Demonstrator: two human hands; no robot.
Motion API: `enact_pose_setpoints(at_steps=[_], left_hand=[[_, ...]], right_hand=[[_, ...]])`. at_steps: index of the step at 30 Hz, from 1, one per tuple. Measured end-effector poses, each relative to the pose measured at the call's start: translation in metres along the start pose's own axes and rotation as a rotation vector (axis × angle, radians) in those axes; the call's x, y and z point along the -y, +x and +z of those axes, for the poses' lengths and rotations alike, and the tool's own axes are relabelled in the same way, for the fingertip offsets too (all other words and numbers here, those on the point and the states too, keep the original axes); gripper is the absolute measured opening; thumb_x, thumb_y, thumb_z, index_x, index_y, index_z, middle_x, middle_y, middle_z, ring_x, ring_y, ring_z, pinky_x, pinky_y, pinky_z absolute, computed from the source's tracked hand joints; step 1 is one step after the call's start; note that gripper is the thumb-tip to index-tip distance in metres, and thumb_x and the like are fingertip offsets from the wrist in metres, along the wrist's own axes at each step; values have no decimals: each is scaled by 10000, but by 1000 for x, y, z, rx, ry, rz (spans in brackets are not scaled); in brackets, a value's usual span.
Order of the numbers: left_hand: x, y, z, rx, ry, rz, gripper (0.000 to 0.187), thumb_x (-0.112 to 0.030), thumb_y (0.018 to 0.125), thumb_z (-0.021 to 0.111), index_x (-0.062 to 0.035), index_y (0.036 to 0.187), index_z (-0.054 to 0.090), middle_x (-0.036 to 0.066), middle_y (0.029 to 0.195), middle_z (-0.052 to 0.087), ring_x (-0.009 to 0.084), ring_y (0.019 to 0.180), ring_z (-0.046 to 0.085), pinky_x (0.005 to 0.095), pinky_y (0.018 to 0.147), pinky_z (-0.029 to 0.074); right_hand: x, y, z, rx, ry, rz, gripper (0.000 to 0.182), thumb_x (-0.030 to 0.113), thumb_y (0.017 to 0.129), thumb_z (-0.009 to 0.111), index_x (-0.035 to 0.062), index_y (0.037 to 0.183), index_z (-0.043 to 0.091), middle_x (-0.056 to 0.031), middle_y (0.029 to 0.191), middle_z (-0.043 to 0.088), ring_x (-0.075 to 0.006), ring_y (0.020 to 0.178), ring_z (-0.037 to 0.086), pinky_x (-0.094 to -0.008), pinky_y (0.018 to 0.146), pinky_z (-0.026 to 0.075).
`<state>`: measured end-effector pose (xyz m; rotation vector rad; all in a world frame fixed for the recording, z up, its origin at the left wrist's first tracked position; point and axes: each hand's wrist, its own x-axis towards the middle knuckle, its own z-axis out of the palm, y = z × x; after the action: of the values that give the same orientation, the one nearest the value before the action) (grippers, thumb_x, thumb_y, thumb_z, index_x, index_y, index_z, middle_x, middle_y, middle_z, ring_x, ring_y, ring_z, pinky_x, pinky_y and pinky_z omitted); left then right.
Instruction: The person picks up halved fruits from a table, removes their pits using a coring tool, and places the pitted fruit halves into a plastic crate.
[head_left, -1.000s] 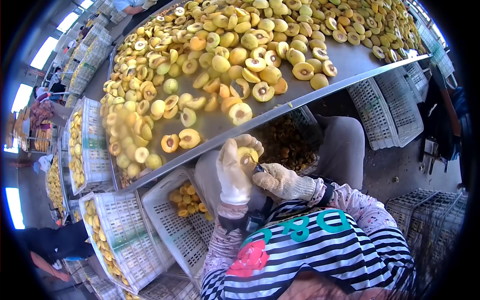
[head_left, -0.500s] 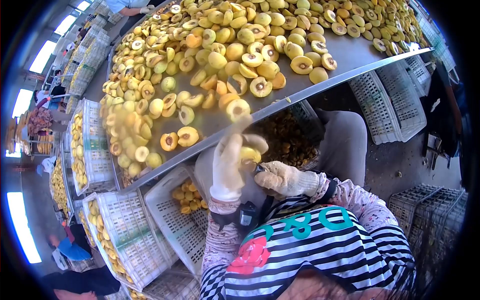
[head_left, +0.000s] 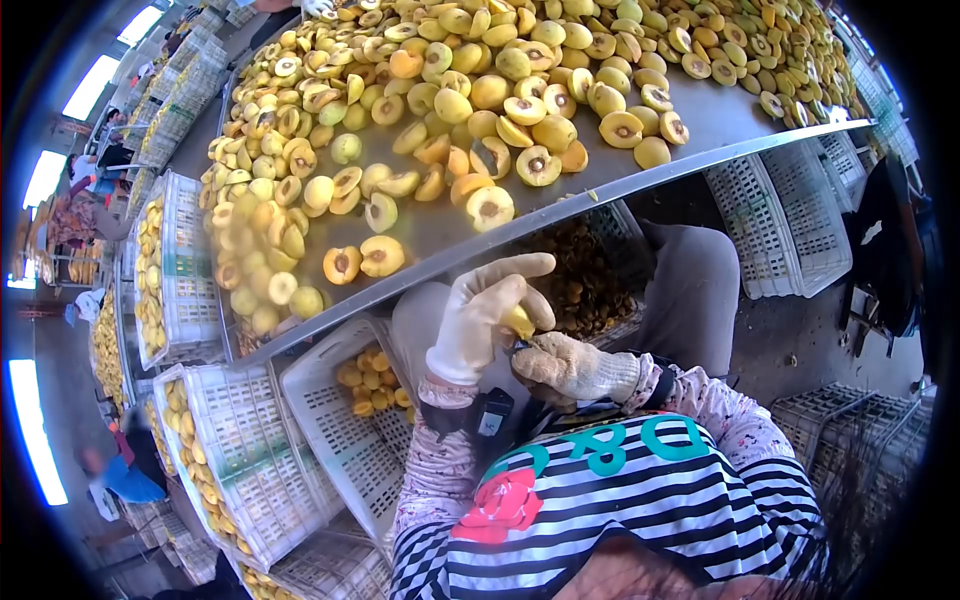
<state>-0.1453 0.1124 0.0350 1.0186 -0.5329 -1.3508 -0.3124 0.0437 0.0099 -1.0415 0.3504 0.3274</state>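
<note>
Far on the left, white crates (head_left: pixel 190 270) stood full of yellow fruit, and one tilted crate (head_left: pixel 345 430) near the person's knee had only a few whole ones at its bottom. Above them the metal table (head_left: pixel 700 125) was heaped with cut peach halves (head_left: pixel 490 208).

A second before, the left hand (head_left: pixel 480 315) in its white glove had held the fruit piece (head_left: pixel 519 320) upright, fingers curled round it. Now the hand had tipped over – its fingers (head_left: pixel 515 268) lay stretched out and close together over the top of the fruit, thumb under it, so only a small yellow bit showed. The fruit stayed where it was, between the two hands, just under the table edge and over the lap.

The right hand (head_left: pixel 570 365) had hardly moved. Its knitted fingers were bunched tight round a small dark tool (head_left: pixel 517 346) that touched the fruit. I think the pit was being dug out – the fruit was turned so the tool could get in.

Behind the hands, a crate of brown pits (head_left: pixel 580 280) sat under the table.

On the striped shirt (head_left: pixel 640 500) were big teal letters, seen upside down – maybe "D&C", but not sure. A red flower was below them.
</note>
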Motion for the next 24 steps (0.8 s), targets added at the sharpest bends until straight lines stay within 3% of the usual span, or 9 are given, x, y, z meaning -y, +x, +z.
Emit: enact_pose_setpoints(at_steps=[4, 7, 9, 13, 14, 15, 18, 19, 24], left_hand=[[16, 9, 1, 1, -278, 83, 364, -156, 1008, 466, 52, 1273, 604, 114, 761, 677, 230, 722, 654, 319, 689, 529], [34, 19, 4, -121, -624, 134, 379, -173, 1044, 413, 44, 1333, 527, 102, 809, 623, 253, 823, 615, 369, 789, 518], [39, 28, 2, -235, -832, 124, 382, -179, 1049, 408, 37, 1351, 502, 96, 835, 618, 243, 849, 596, 379, 821, 510], [9, -18, 5, -587, 208, 394, 327, -153, 1034, 494, 48, 1285, 556, 107, 910, 688, 194, 819, 642, 291, 760, 522], [1, -34, -8, -628, 266, 432, 306, -157, 1028, 517, 47, 1245, 588, 130, 925, 699, 192, 798, 652, 279, 744, 525], [-7, -50, -25, -671, 321, 470, 288, -161, 1022, 540, 46, 1205, 621, 152, 940, 709, 190, 778, 662, 267, 727, 527], [-46, -68, -81, -746, 1698, 647, 201, -98, 874, 683, -38, 1064, 711, 141, 1019, 709, 337, 897, 660, 407, 847, 530], [-55, -67, -85, -840, 1734, 657, 206, -102, 843, 705, -45, 1041, 720, 142, 1048, 703, 358, 928, 653, 431, 871, 521], [-66, 6, -124, -760, 1852, 47, 369, -230, 884, 669, -29, 1192, 648, 189, 1148, 679, 308, 1023, 667, 394, 917, 513]], right_hand=[[-3, -2, 6, 290, 565, -7, 503, 632, 1003, 442, 150, 859, 442, 58, 555, 313, -67, 420, 255, -234, 389, 228], [-27, 21, -2, 819, 1322, 28, 504, 611, 978, 508, 130, 830, 519, 47, 562, 426, -70, 404, 391, -234, 359, 355], [-29, 13, -2, 693, 1095, -129, 519, 586, 982, 527, 94, 816, 540, 46, 547, 442, -70, 376, 393, -243, 333, 360], [-17, 10, -12, 598, 1197, -42, 572, 650, 989, 429, 117, 798, 515, 46, 506, 367, -101, 349, 330, -253, 316, 295], [-10, 9, -11, 53, 848, 36, 550, 654, 998, 398, 145, 812, 494, 55, 518, 319, -93, 369, 261, -264, 354, 251], [-13, 19, -15, 4, 1009, 121, 546, 656, 1004, 373, 153, 813, 462, 58, 534, 270, -94, 392, 214, -273, 396, 242], [-10, 17, -15, -88, 784, 103, 539, 658, 1005, 374, 154, 837, 466, 40, 569, 325, -95, 418, 252, -273, 423, 277], [-9, 18, -14, -90, 733, 94, 540, 660, 1005, 374, 154, 841, 470, 37, 574, 334, -98, 422, 259, -274, 425, 281], [-3, 12, -20, -137, 597, 55, 526, 663, 972, 464, 149, 868, 495, 14, 609, 388, -114, 466, 337, -286, 464, 346]])
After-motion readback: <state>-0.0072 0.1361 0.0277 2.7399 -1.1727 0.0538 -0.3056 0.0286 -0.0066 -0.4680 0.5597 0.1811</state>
